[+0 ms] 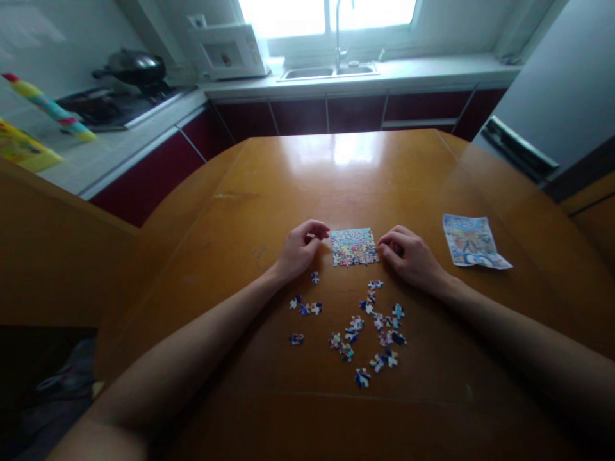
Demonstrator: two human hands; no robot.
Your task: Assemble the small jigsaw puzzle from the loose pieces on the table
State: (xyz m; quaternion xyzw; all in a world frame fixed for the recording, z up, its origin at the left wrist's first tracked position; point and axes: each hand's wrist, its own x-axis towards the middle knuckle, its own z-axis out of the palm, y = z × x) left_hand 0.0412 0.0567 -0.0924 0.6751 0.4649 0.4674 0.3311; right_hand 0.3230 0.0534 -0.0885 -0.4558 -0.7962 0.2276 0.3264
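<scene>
A partly joined jigsaw puzzle [354,247] lies flat on the wooden table, its top edge straight and its lower edge jagged with tabs. My left hand [302,248] rests at its left side, fingers loosely bent and apart, holding nothing. On the other side, my right hand [408,253] has its curled fingertips at the puzzle's right edge; thumb and forefinger are apart and I see nothing between them. Whether the fingertips press on the puzzle is too small to tell. Several loose puzzle pieces [356,323] are scattered nearer to me, and a single puzzle piece [315,277] lies below my left hand.
A creased picture sheet [471,240] lies on the table [240,218] to the right. Beyond the table are a counter with a sink [307,73], a microwave [230,51], and a stove with a dark pan [134,66]. A fridge [552,83] stands at the right.
</scene>
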